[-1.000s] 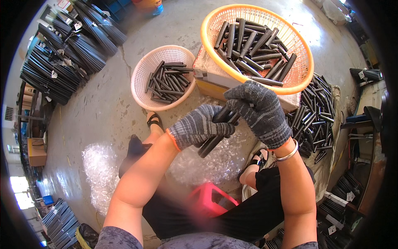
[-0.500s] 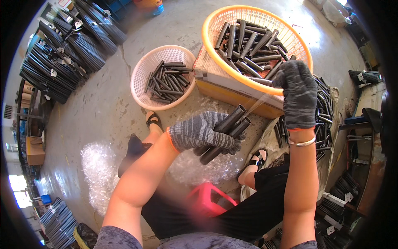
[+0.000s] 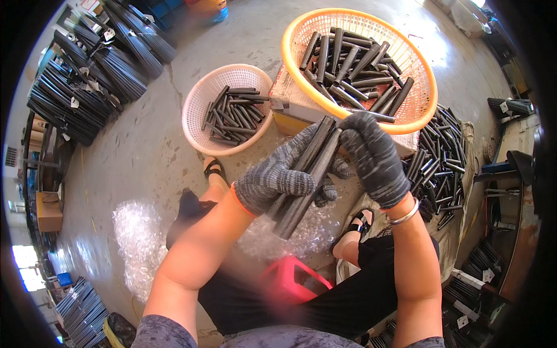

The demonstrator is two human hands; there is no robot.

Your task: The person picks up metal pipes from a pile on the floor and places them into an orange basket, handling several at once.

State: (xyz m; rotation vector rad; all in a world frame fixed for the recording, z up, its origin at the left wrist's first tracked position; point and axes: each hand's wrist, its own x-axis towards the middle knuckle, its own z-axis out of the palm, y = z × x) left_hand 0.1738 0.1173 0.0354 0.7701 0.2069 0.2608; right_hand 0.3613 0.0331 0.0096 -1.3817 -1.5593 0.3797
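Note:
Two black tubes (image 3: 309,194) lie side by side, slanted, in my left hand (image 3: 272,177). That hand wears a grey striped knit glove, with the thumb across the tubes. At their upper ends is my right hand (image 3: 374,159), in a matching darker glove, its fingers bent and pressed together; whatever they pinch is hidden. Just beyond it stands an orange-rimmed basket (image 3: 288,52) holding many black tubes (image 3: 350,61). A smaller pale pink basket (image 3: 188,110), farther left, holds thinner black tubes (image 3: 238,119).
The orange basket rests on a cardboard box (image 3: 290,119). More tubes (image 3: 444,168) are heaped on a sack at right. Clear plastic scraps (image 3: 139,238) cover floor patches, and a pink stool (image 3: 284,281) is below my hands. Bundled black rods (image 3: 75,95) stand far left.
My right hand has come down and left from the orange basket's rim to the tube ends. A thin clear strand seen before no longer shows. My left hand has tilted the tubes more upright.

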